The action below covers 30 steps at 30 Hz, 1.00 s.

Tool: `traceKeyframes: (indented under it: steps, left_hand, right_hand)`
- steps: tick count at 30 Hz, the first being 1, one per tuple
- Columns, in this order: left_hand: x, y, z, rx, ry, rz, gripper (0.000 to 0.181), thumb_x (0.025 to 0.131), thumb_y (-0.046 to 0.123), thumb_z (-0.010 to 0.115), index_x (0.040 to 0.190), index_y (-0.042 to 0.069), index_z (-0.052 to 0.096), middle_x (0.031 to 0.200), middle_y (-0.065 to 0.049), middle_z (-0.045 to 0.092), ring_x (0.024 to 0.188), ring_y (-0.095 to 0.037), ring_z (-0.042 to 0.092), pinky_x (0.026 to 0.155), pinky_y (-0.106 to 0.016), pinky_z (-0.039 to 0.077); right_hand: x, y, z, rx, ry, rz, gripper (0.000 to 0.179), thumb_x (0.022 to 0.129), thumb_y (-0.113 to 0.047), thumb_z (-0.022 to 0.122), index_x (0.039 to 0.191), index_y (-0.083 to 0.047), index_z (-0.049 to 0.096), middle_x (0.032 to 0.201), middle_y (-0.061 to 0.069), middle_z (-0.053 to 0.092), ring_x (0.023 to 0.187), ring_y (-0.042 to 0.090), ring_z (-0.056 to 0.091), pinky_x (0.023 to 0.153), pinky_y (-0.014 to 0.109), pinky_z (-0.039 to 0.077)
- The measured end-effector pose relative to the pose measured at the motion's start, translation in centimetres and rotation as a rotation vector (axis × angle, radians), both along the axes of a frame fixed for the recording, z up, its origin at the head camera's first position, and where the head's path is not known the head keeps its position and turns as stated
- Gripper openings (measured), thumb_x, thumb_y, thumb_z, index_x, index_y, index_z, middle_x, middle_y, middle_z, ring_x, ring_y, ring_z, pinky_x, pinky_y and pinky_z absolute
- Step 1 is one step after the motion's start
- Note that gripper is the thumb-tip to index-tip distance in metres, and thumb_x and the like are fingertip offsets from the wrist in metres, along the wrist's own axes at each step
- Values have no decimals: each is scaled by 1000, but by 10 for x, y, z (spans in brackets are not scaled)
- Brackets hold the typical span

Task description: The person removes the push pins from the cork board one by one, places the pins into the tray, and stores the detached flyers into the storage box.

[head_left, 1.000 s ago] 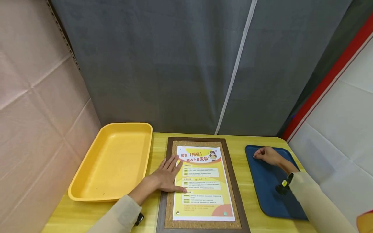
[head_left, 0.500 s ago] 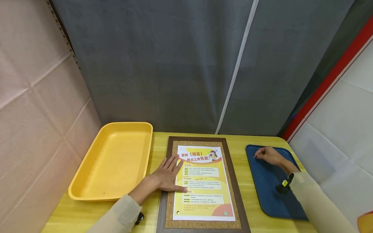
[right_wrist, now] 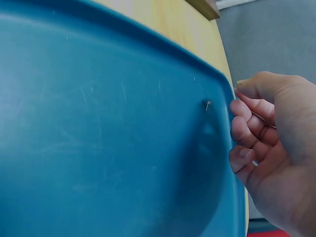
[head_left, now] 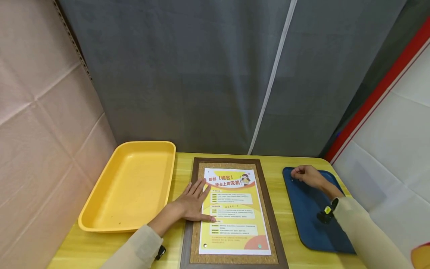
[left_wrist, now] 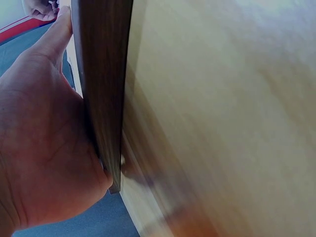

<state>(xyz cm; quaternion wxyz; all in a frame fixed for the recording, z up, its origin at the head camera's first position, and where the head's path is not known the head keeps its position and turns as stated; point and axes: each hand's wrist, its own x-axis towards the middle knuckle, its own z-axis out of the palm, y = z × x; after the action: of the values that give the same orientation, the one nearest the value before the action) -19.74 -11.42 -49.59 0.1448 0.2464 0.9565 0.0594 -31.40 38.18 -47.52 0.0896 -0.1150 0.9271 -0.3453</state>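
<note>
A printed poster lies on a dark-framed cork board. My left hand rests on its left side with fingers spread, thumb on the paper. In the left wrist view, the palm lies against the dark board frame. My right hand is over the far left corner of the blue tray. In the right wrist view, its fingers curl and the thumb meets the index finger; I cannot tell whether anything tiny is pinched there. A small pushpin lies on the tray, apart from the fingertips.
To the left stands a deep yellow tray. Small pins show at the poster's lower corners, one a teal pin. The wood-grain table ends at a grey curtain, with pale panels at both sides.
My right hand has shifted slightly away from me over the tray's far corner, and the pushpin shows below its fingertips. The left hand and poster stay in place.
</note>
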Motion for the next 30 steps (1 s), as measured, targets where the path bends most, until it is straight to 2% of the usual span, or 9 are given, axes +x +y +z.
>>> traceKeyframes:
  steps: [5,10,18,25,30]
  left_hand:
    - [1,0,1,-2,0,-5,122,87,87,56,172,13,9,179,-14,-2,165,-33,-2,131,-58,5]
    - [0,0,1,-9,-8,-2,121,88,87,56,172,14,9,179,-14,-2,165,-33,-2,131,-58,5]
    - [0,0,0,-5,-8,3,121,87,87,55,172,15,8,179,-13,-3,165,-32,-3,131,-57,5]
    - [0,1,1,6,-3,-4,121,88,86,57,172,13,9,179,-14,-1,165,-33,-2,131,-58,5]
    - [1,0,1,-2,-3,-1,121,88,86,56,172,14,9,179,-14,-2,165,-33,-2,131,-58,5]
  right_hand:
    - [1,-11,5,-8,39,21,22,108,-17,64,106,3,73,94,11,70,79,20,60,70,26,51]
    - [1,-27,9,-34,58,60,23,107,-15,65,110,7,73,98,18,72,81,26,63,70,30,54]
    - [-3,-52,14,-41,81,101,21,105,-11,67,112,8,74,98,19,73,81,22,60,66,26,51]
    - [-5,-70,15,-45,102,148,20,105,-9,67,112,8,74,102,18,75,81,17,60,69,23,51]
    - [-7,-82,12,-85,112,192,20,104,-9,68,110,9,74,99,18,75,82,25,64,68,23,50]
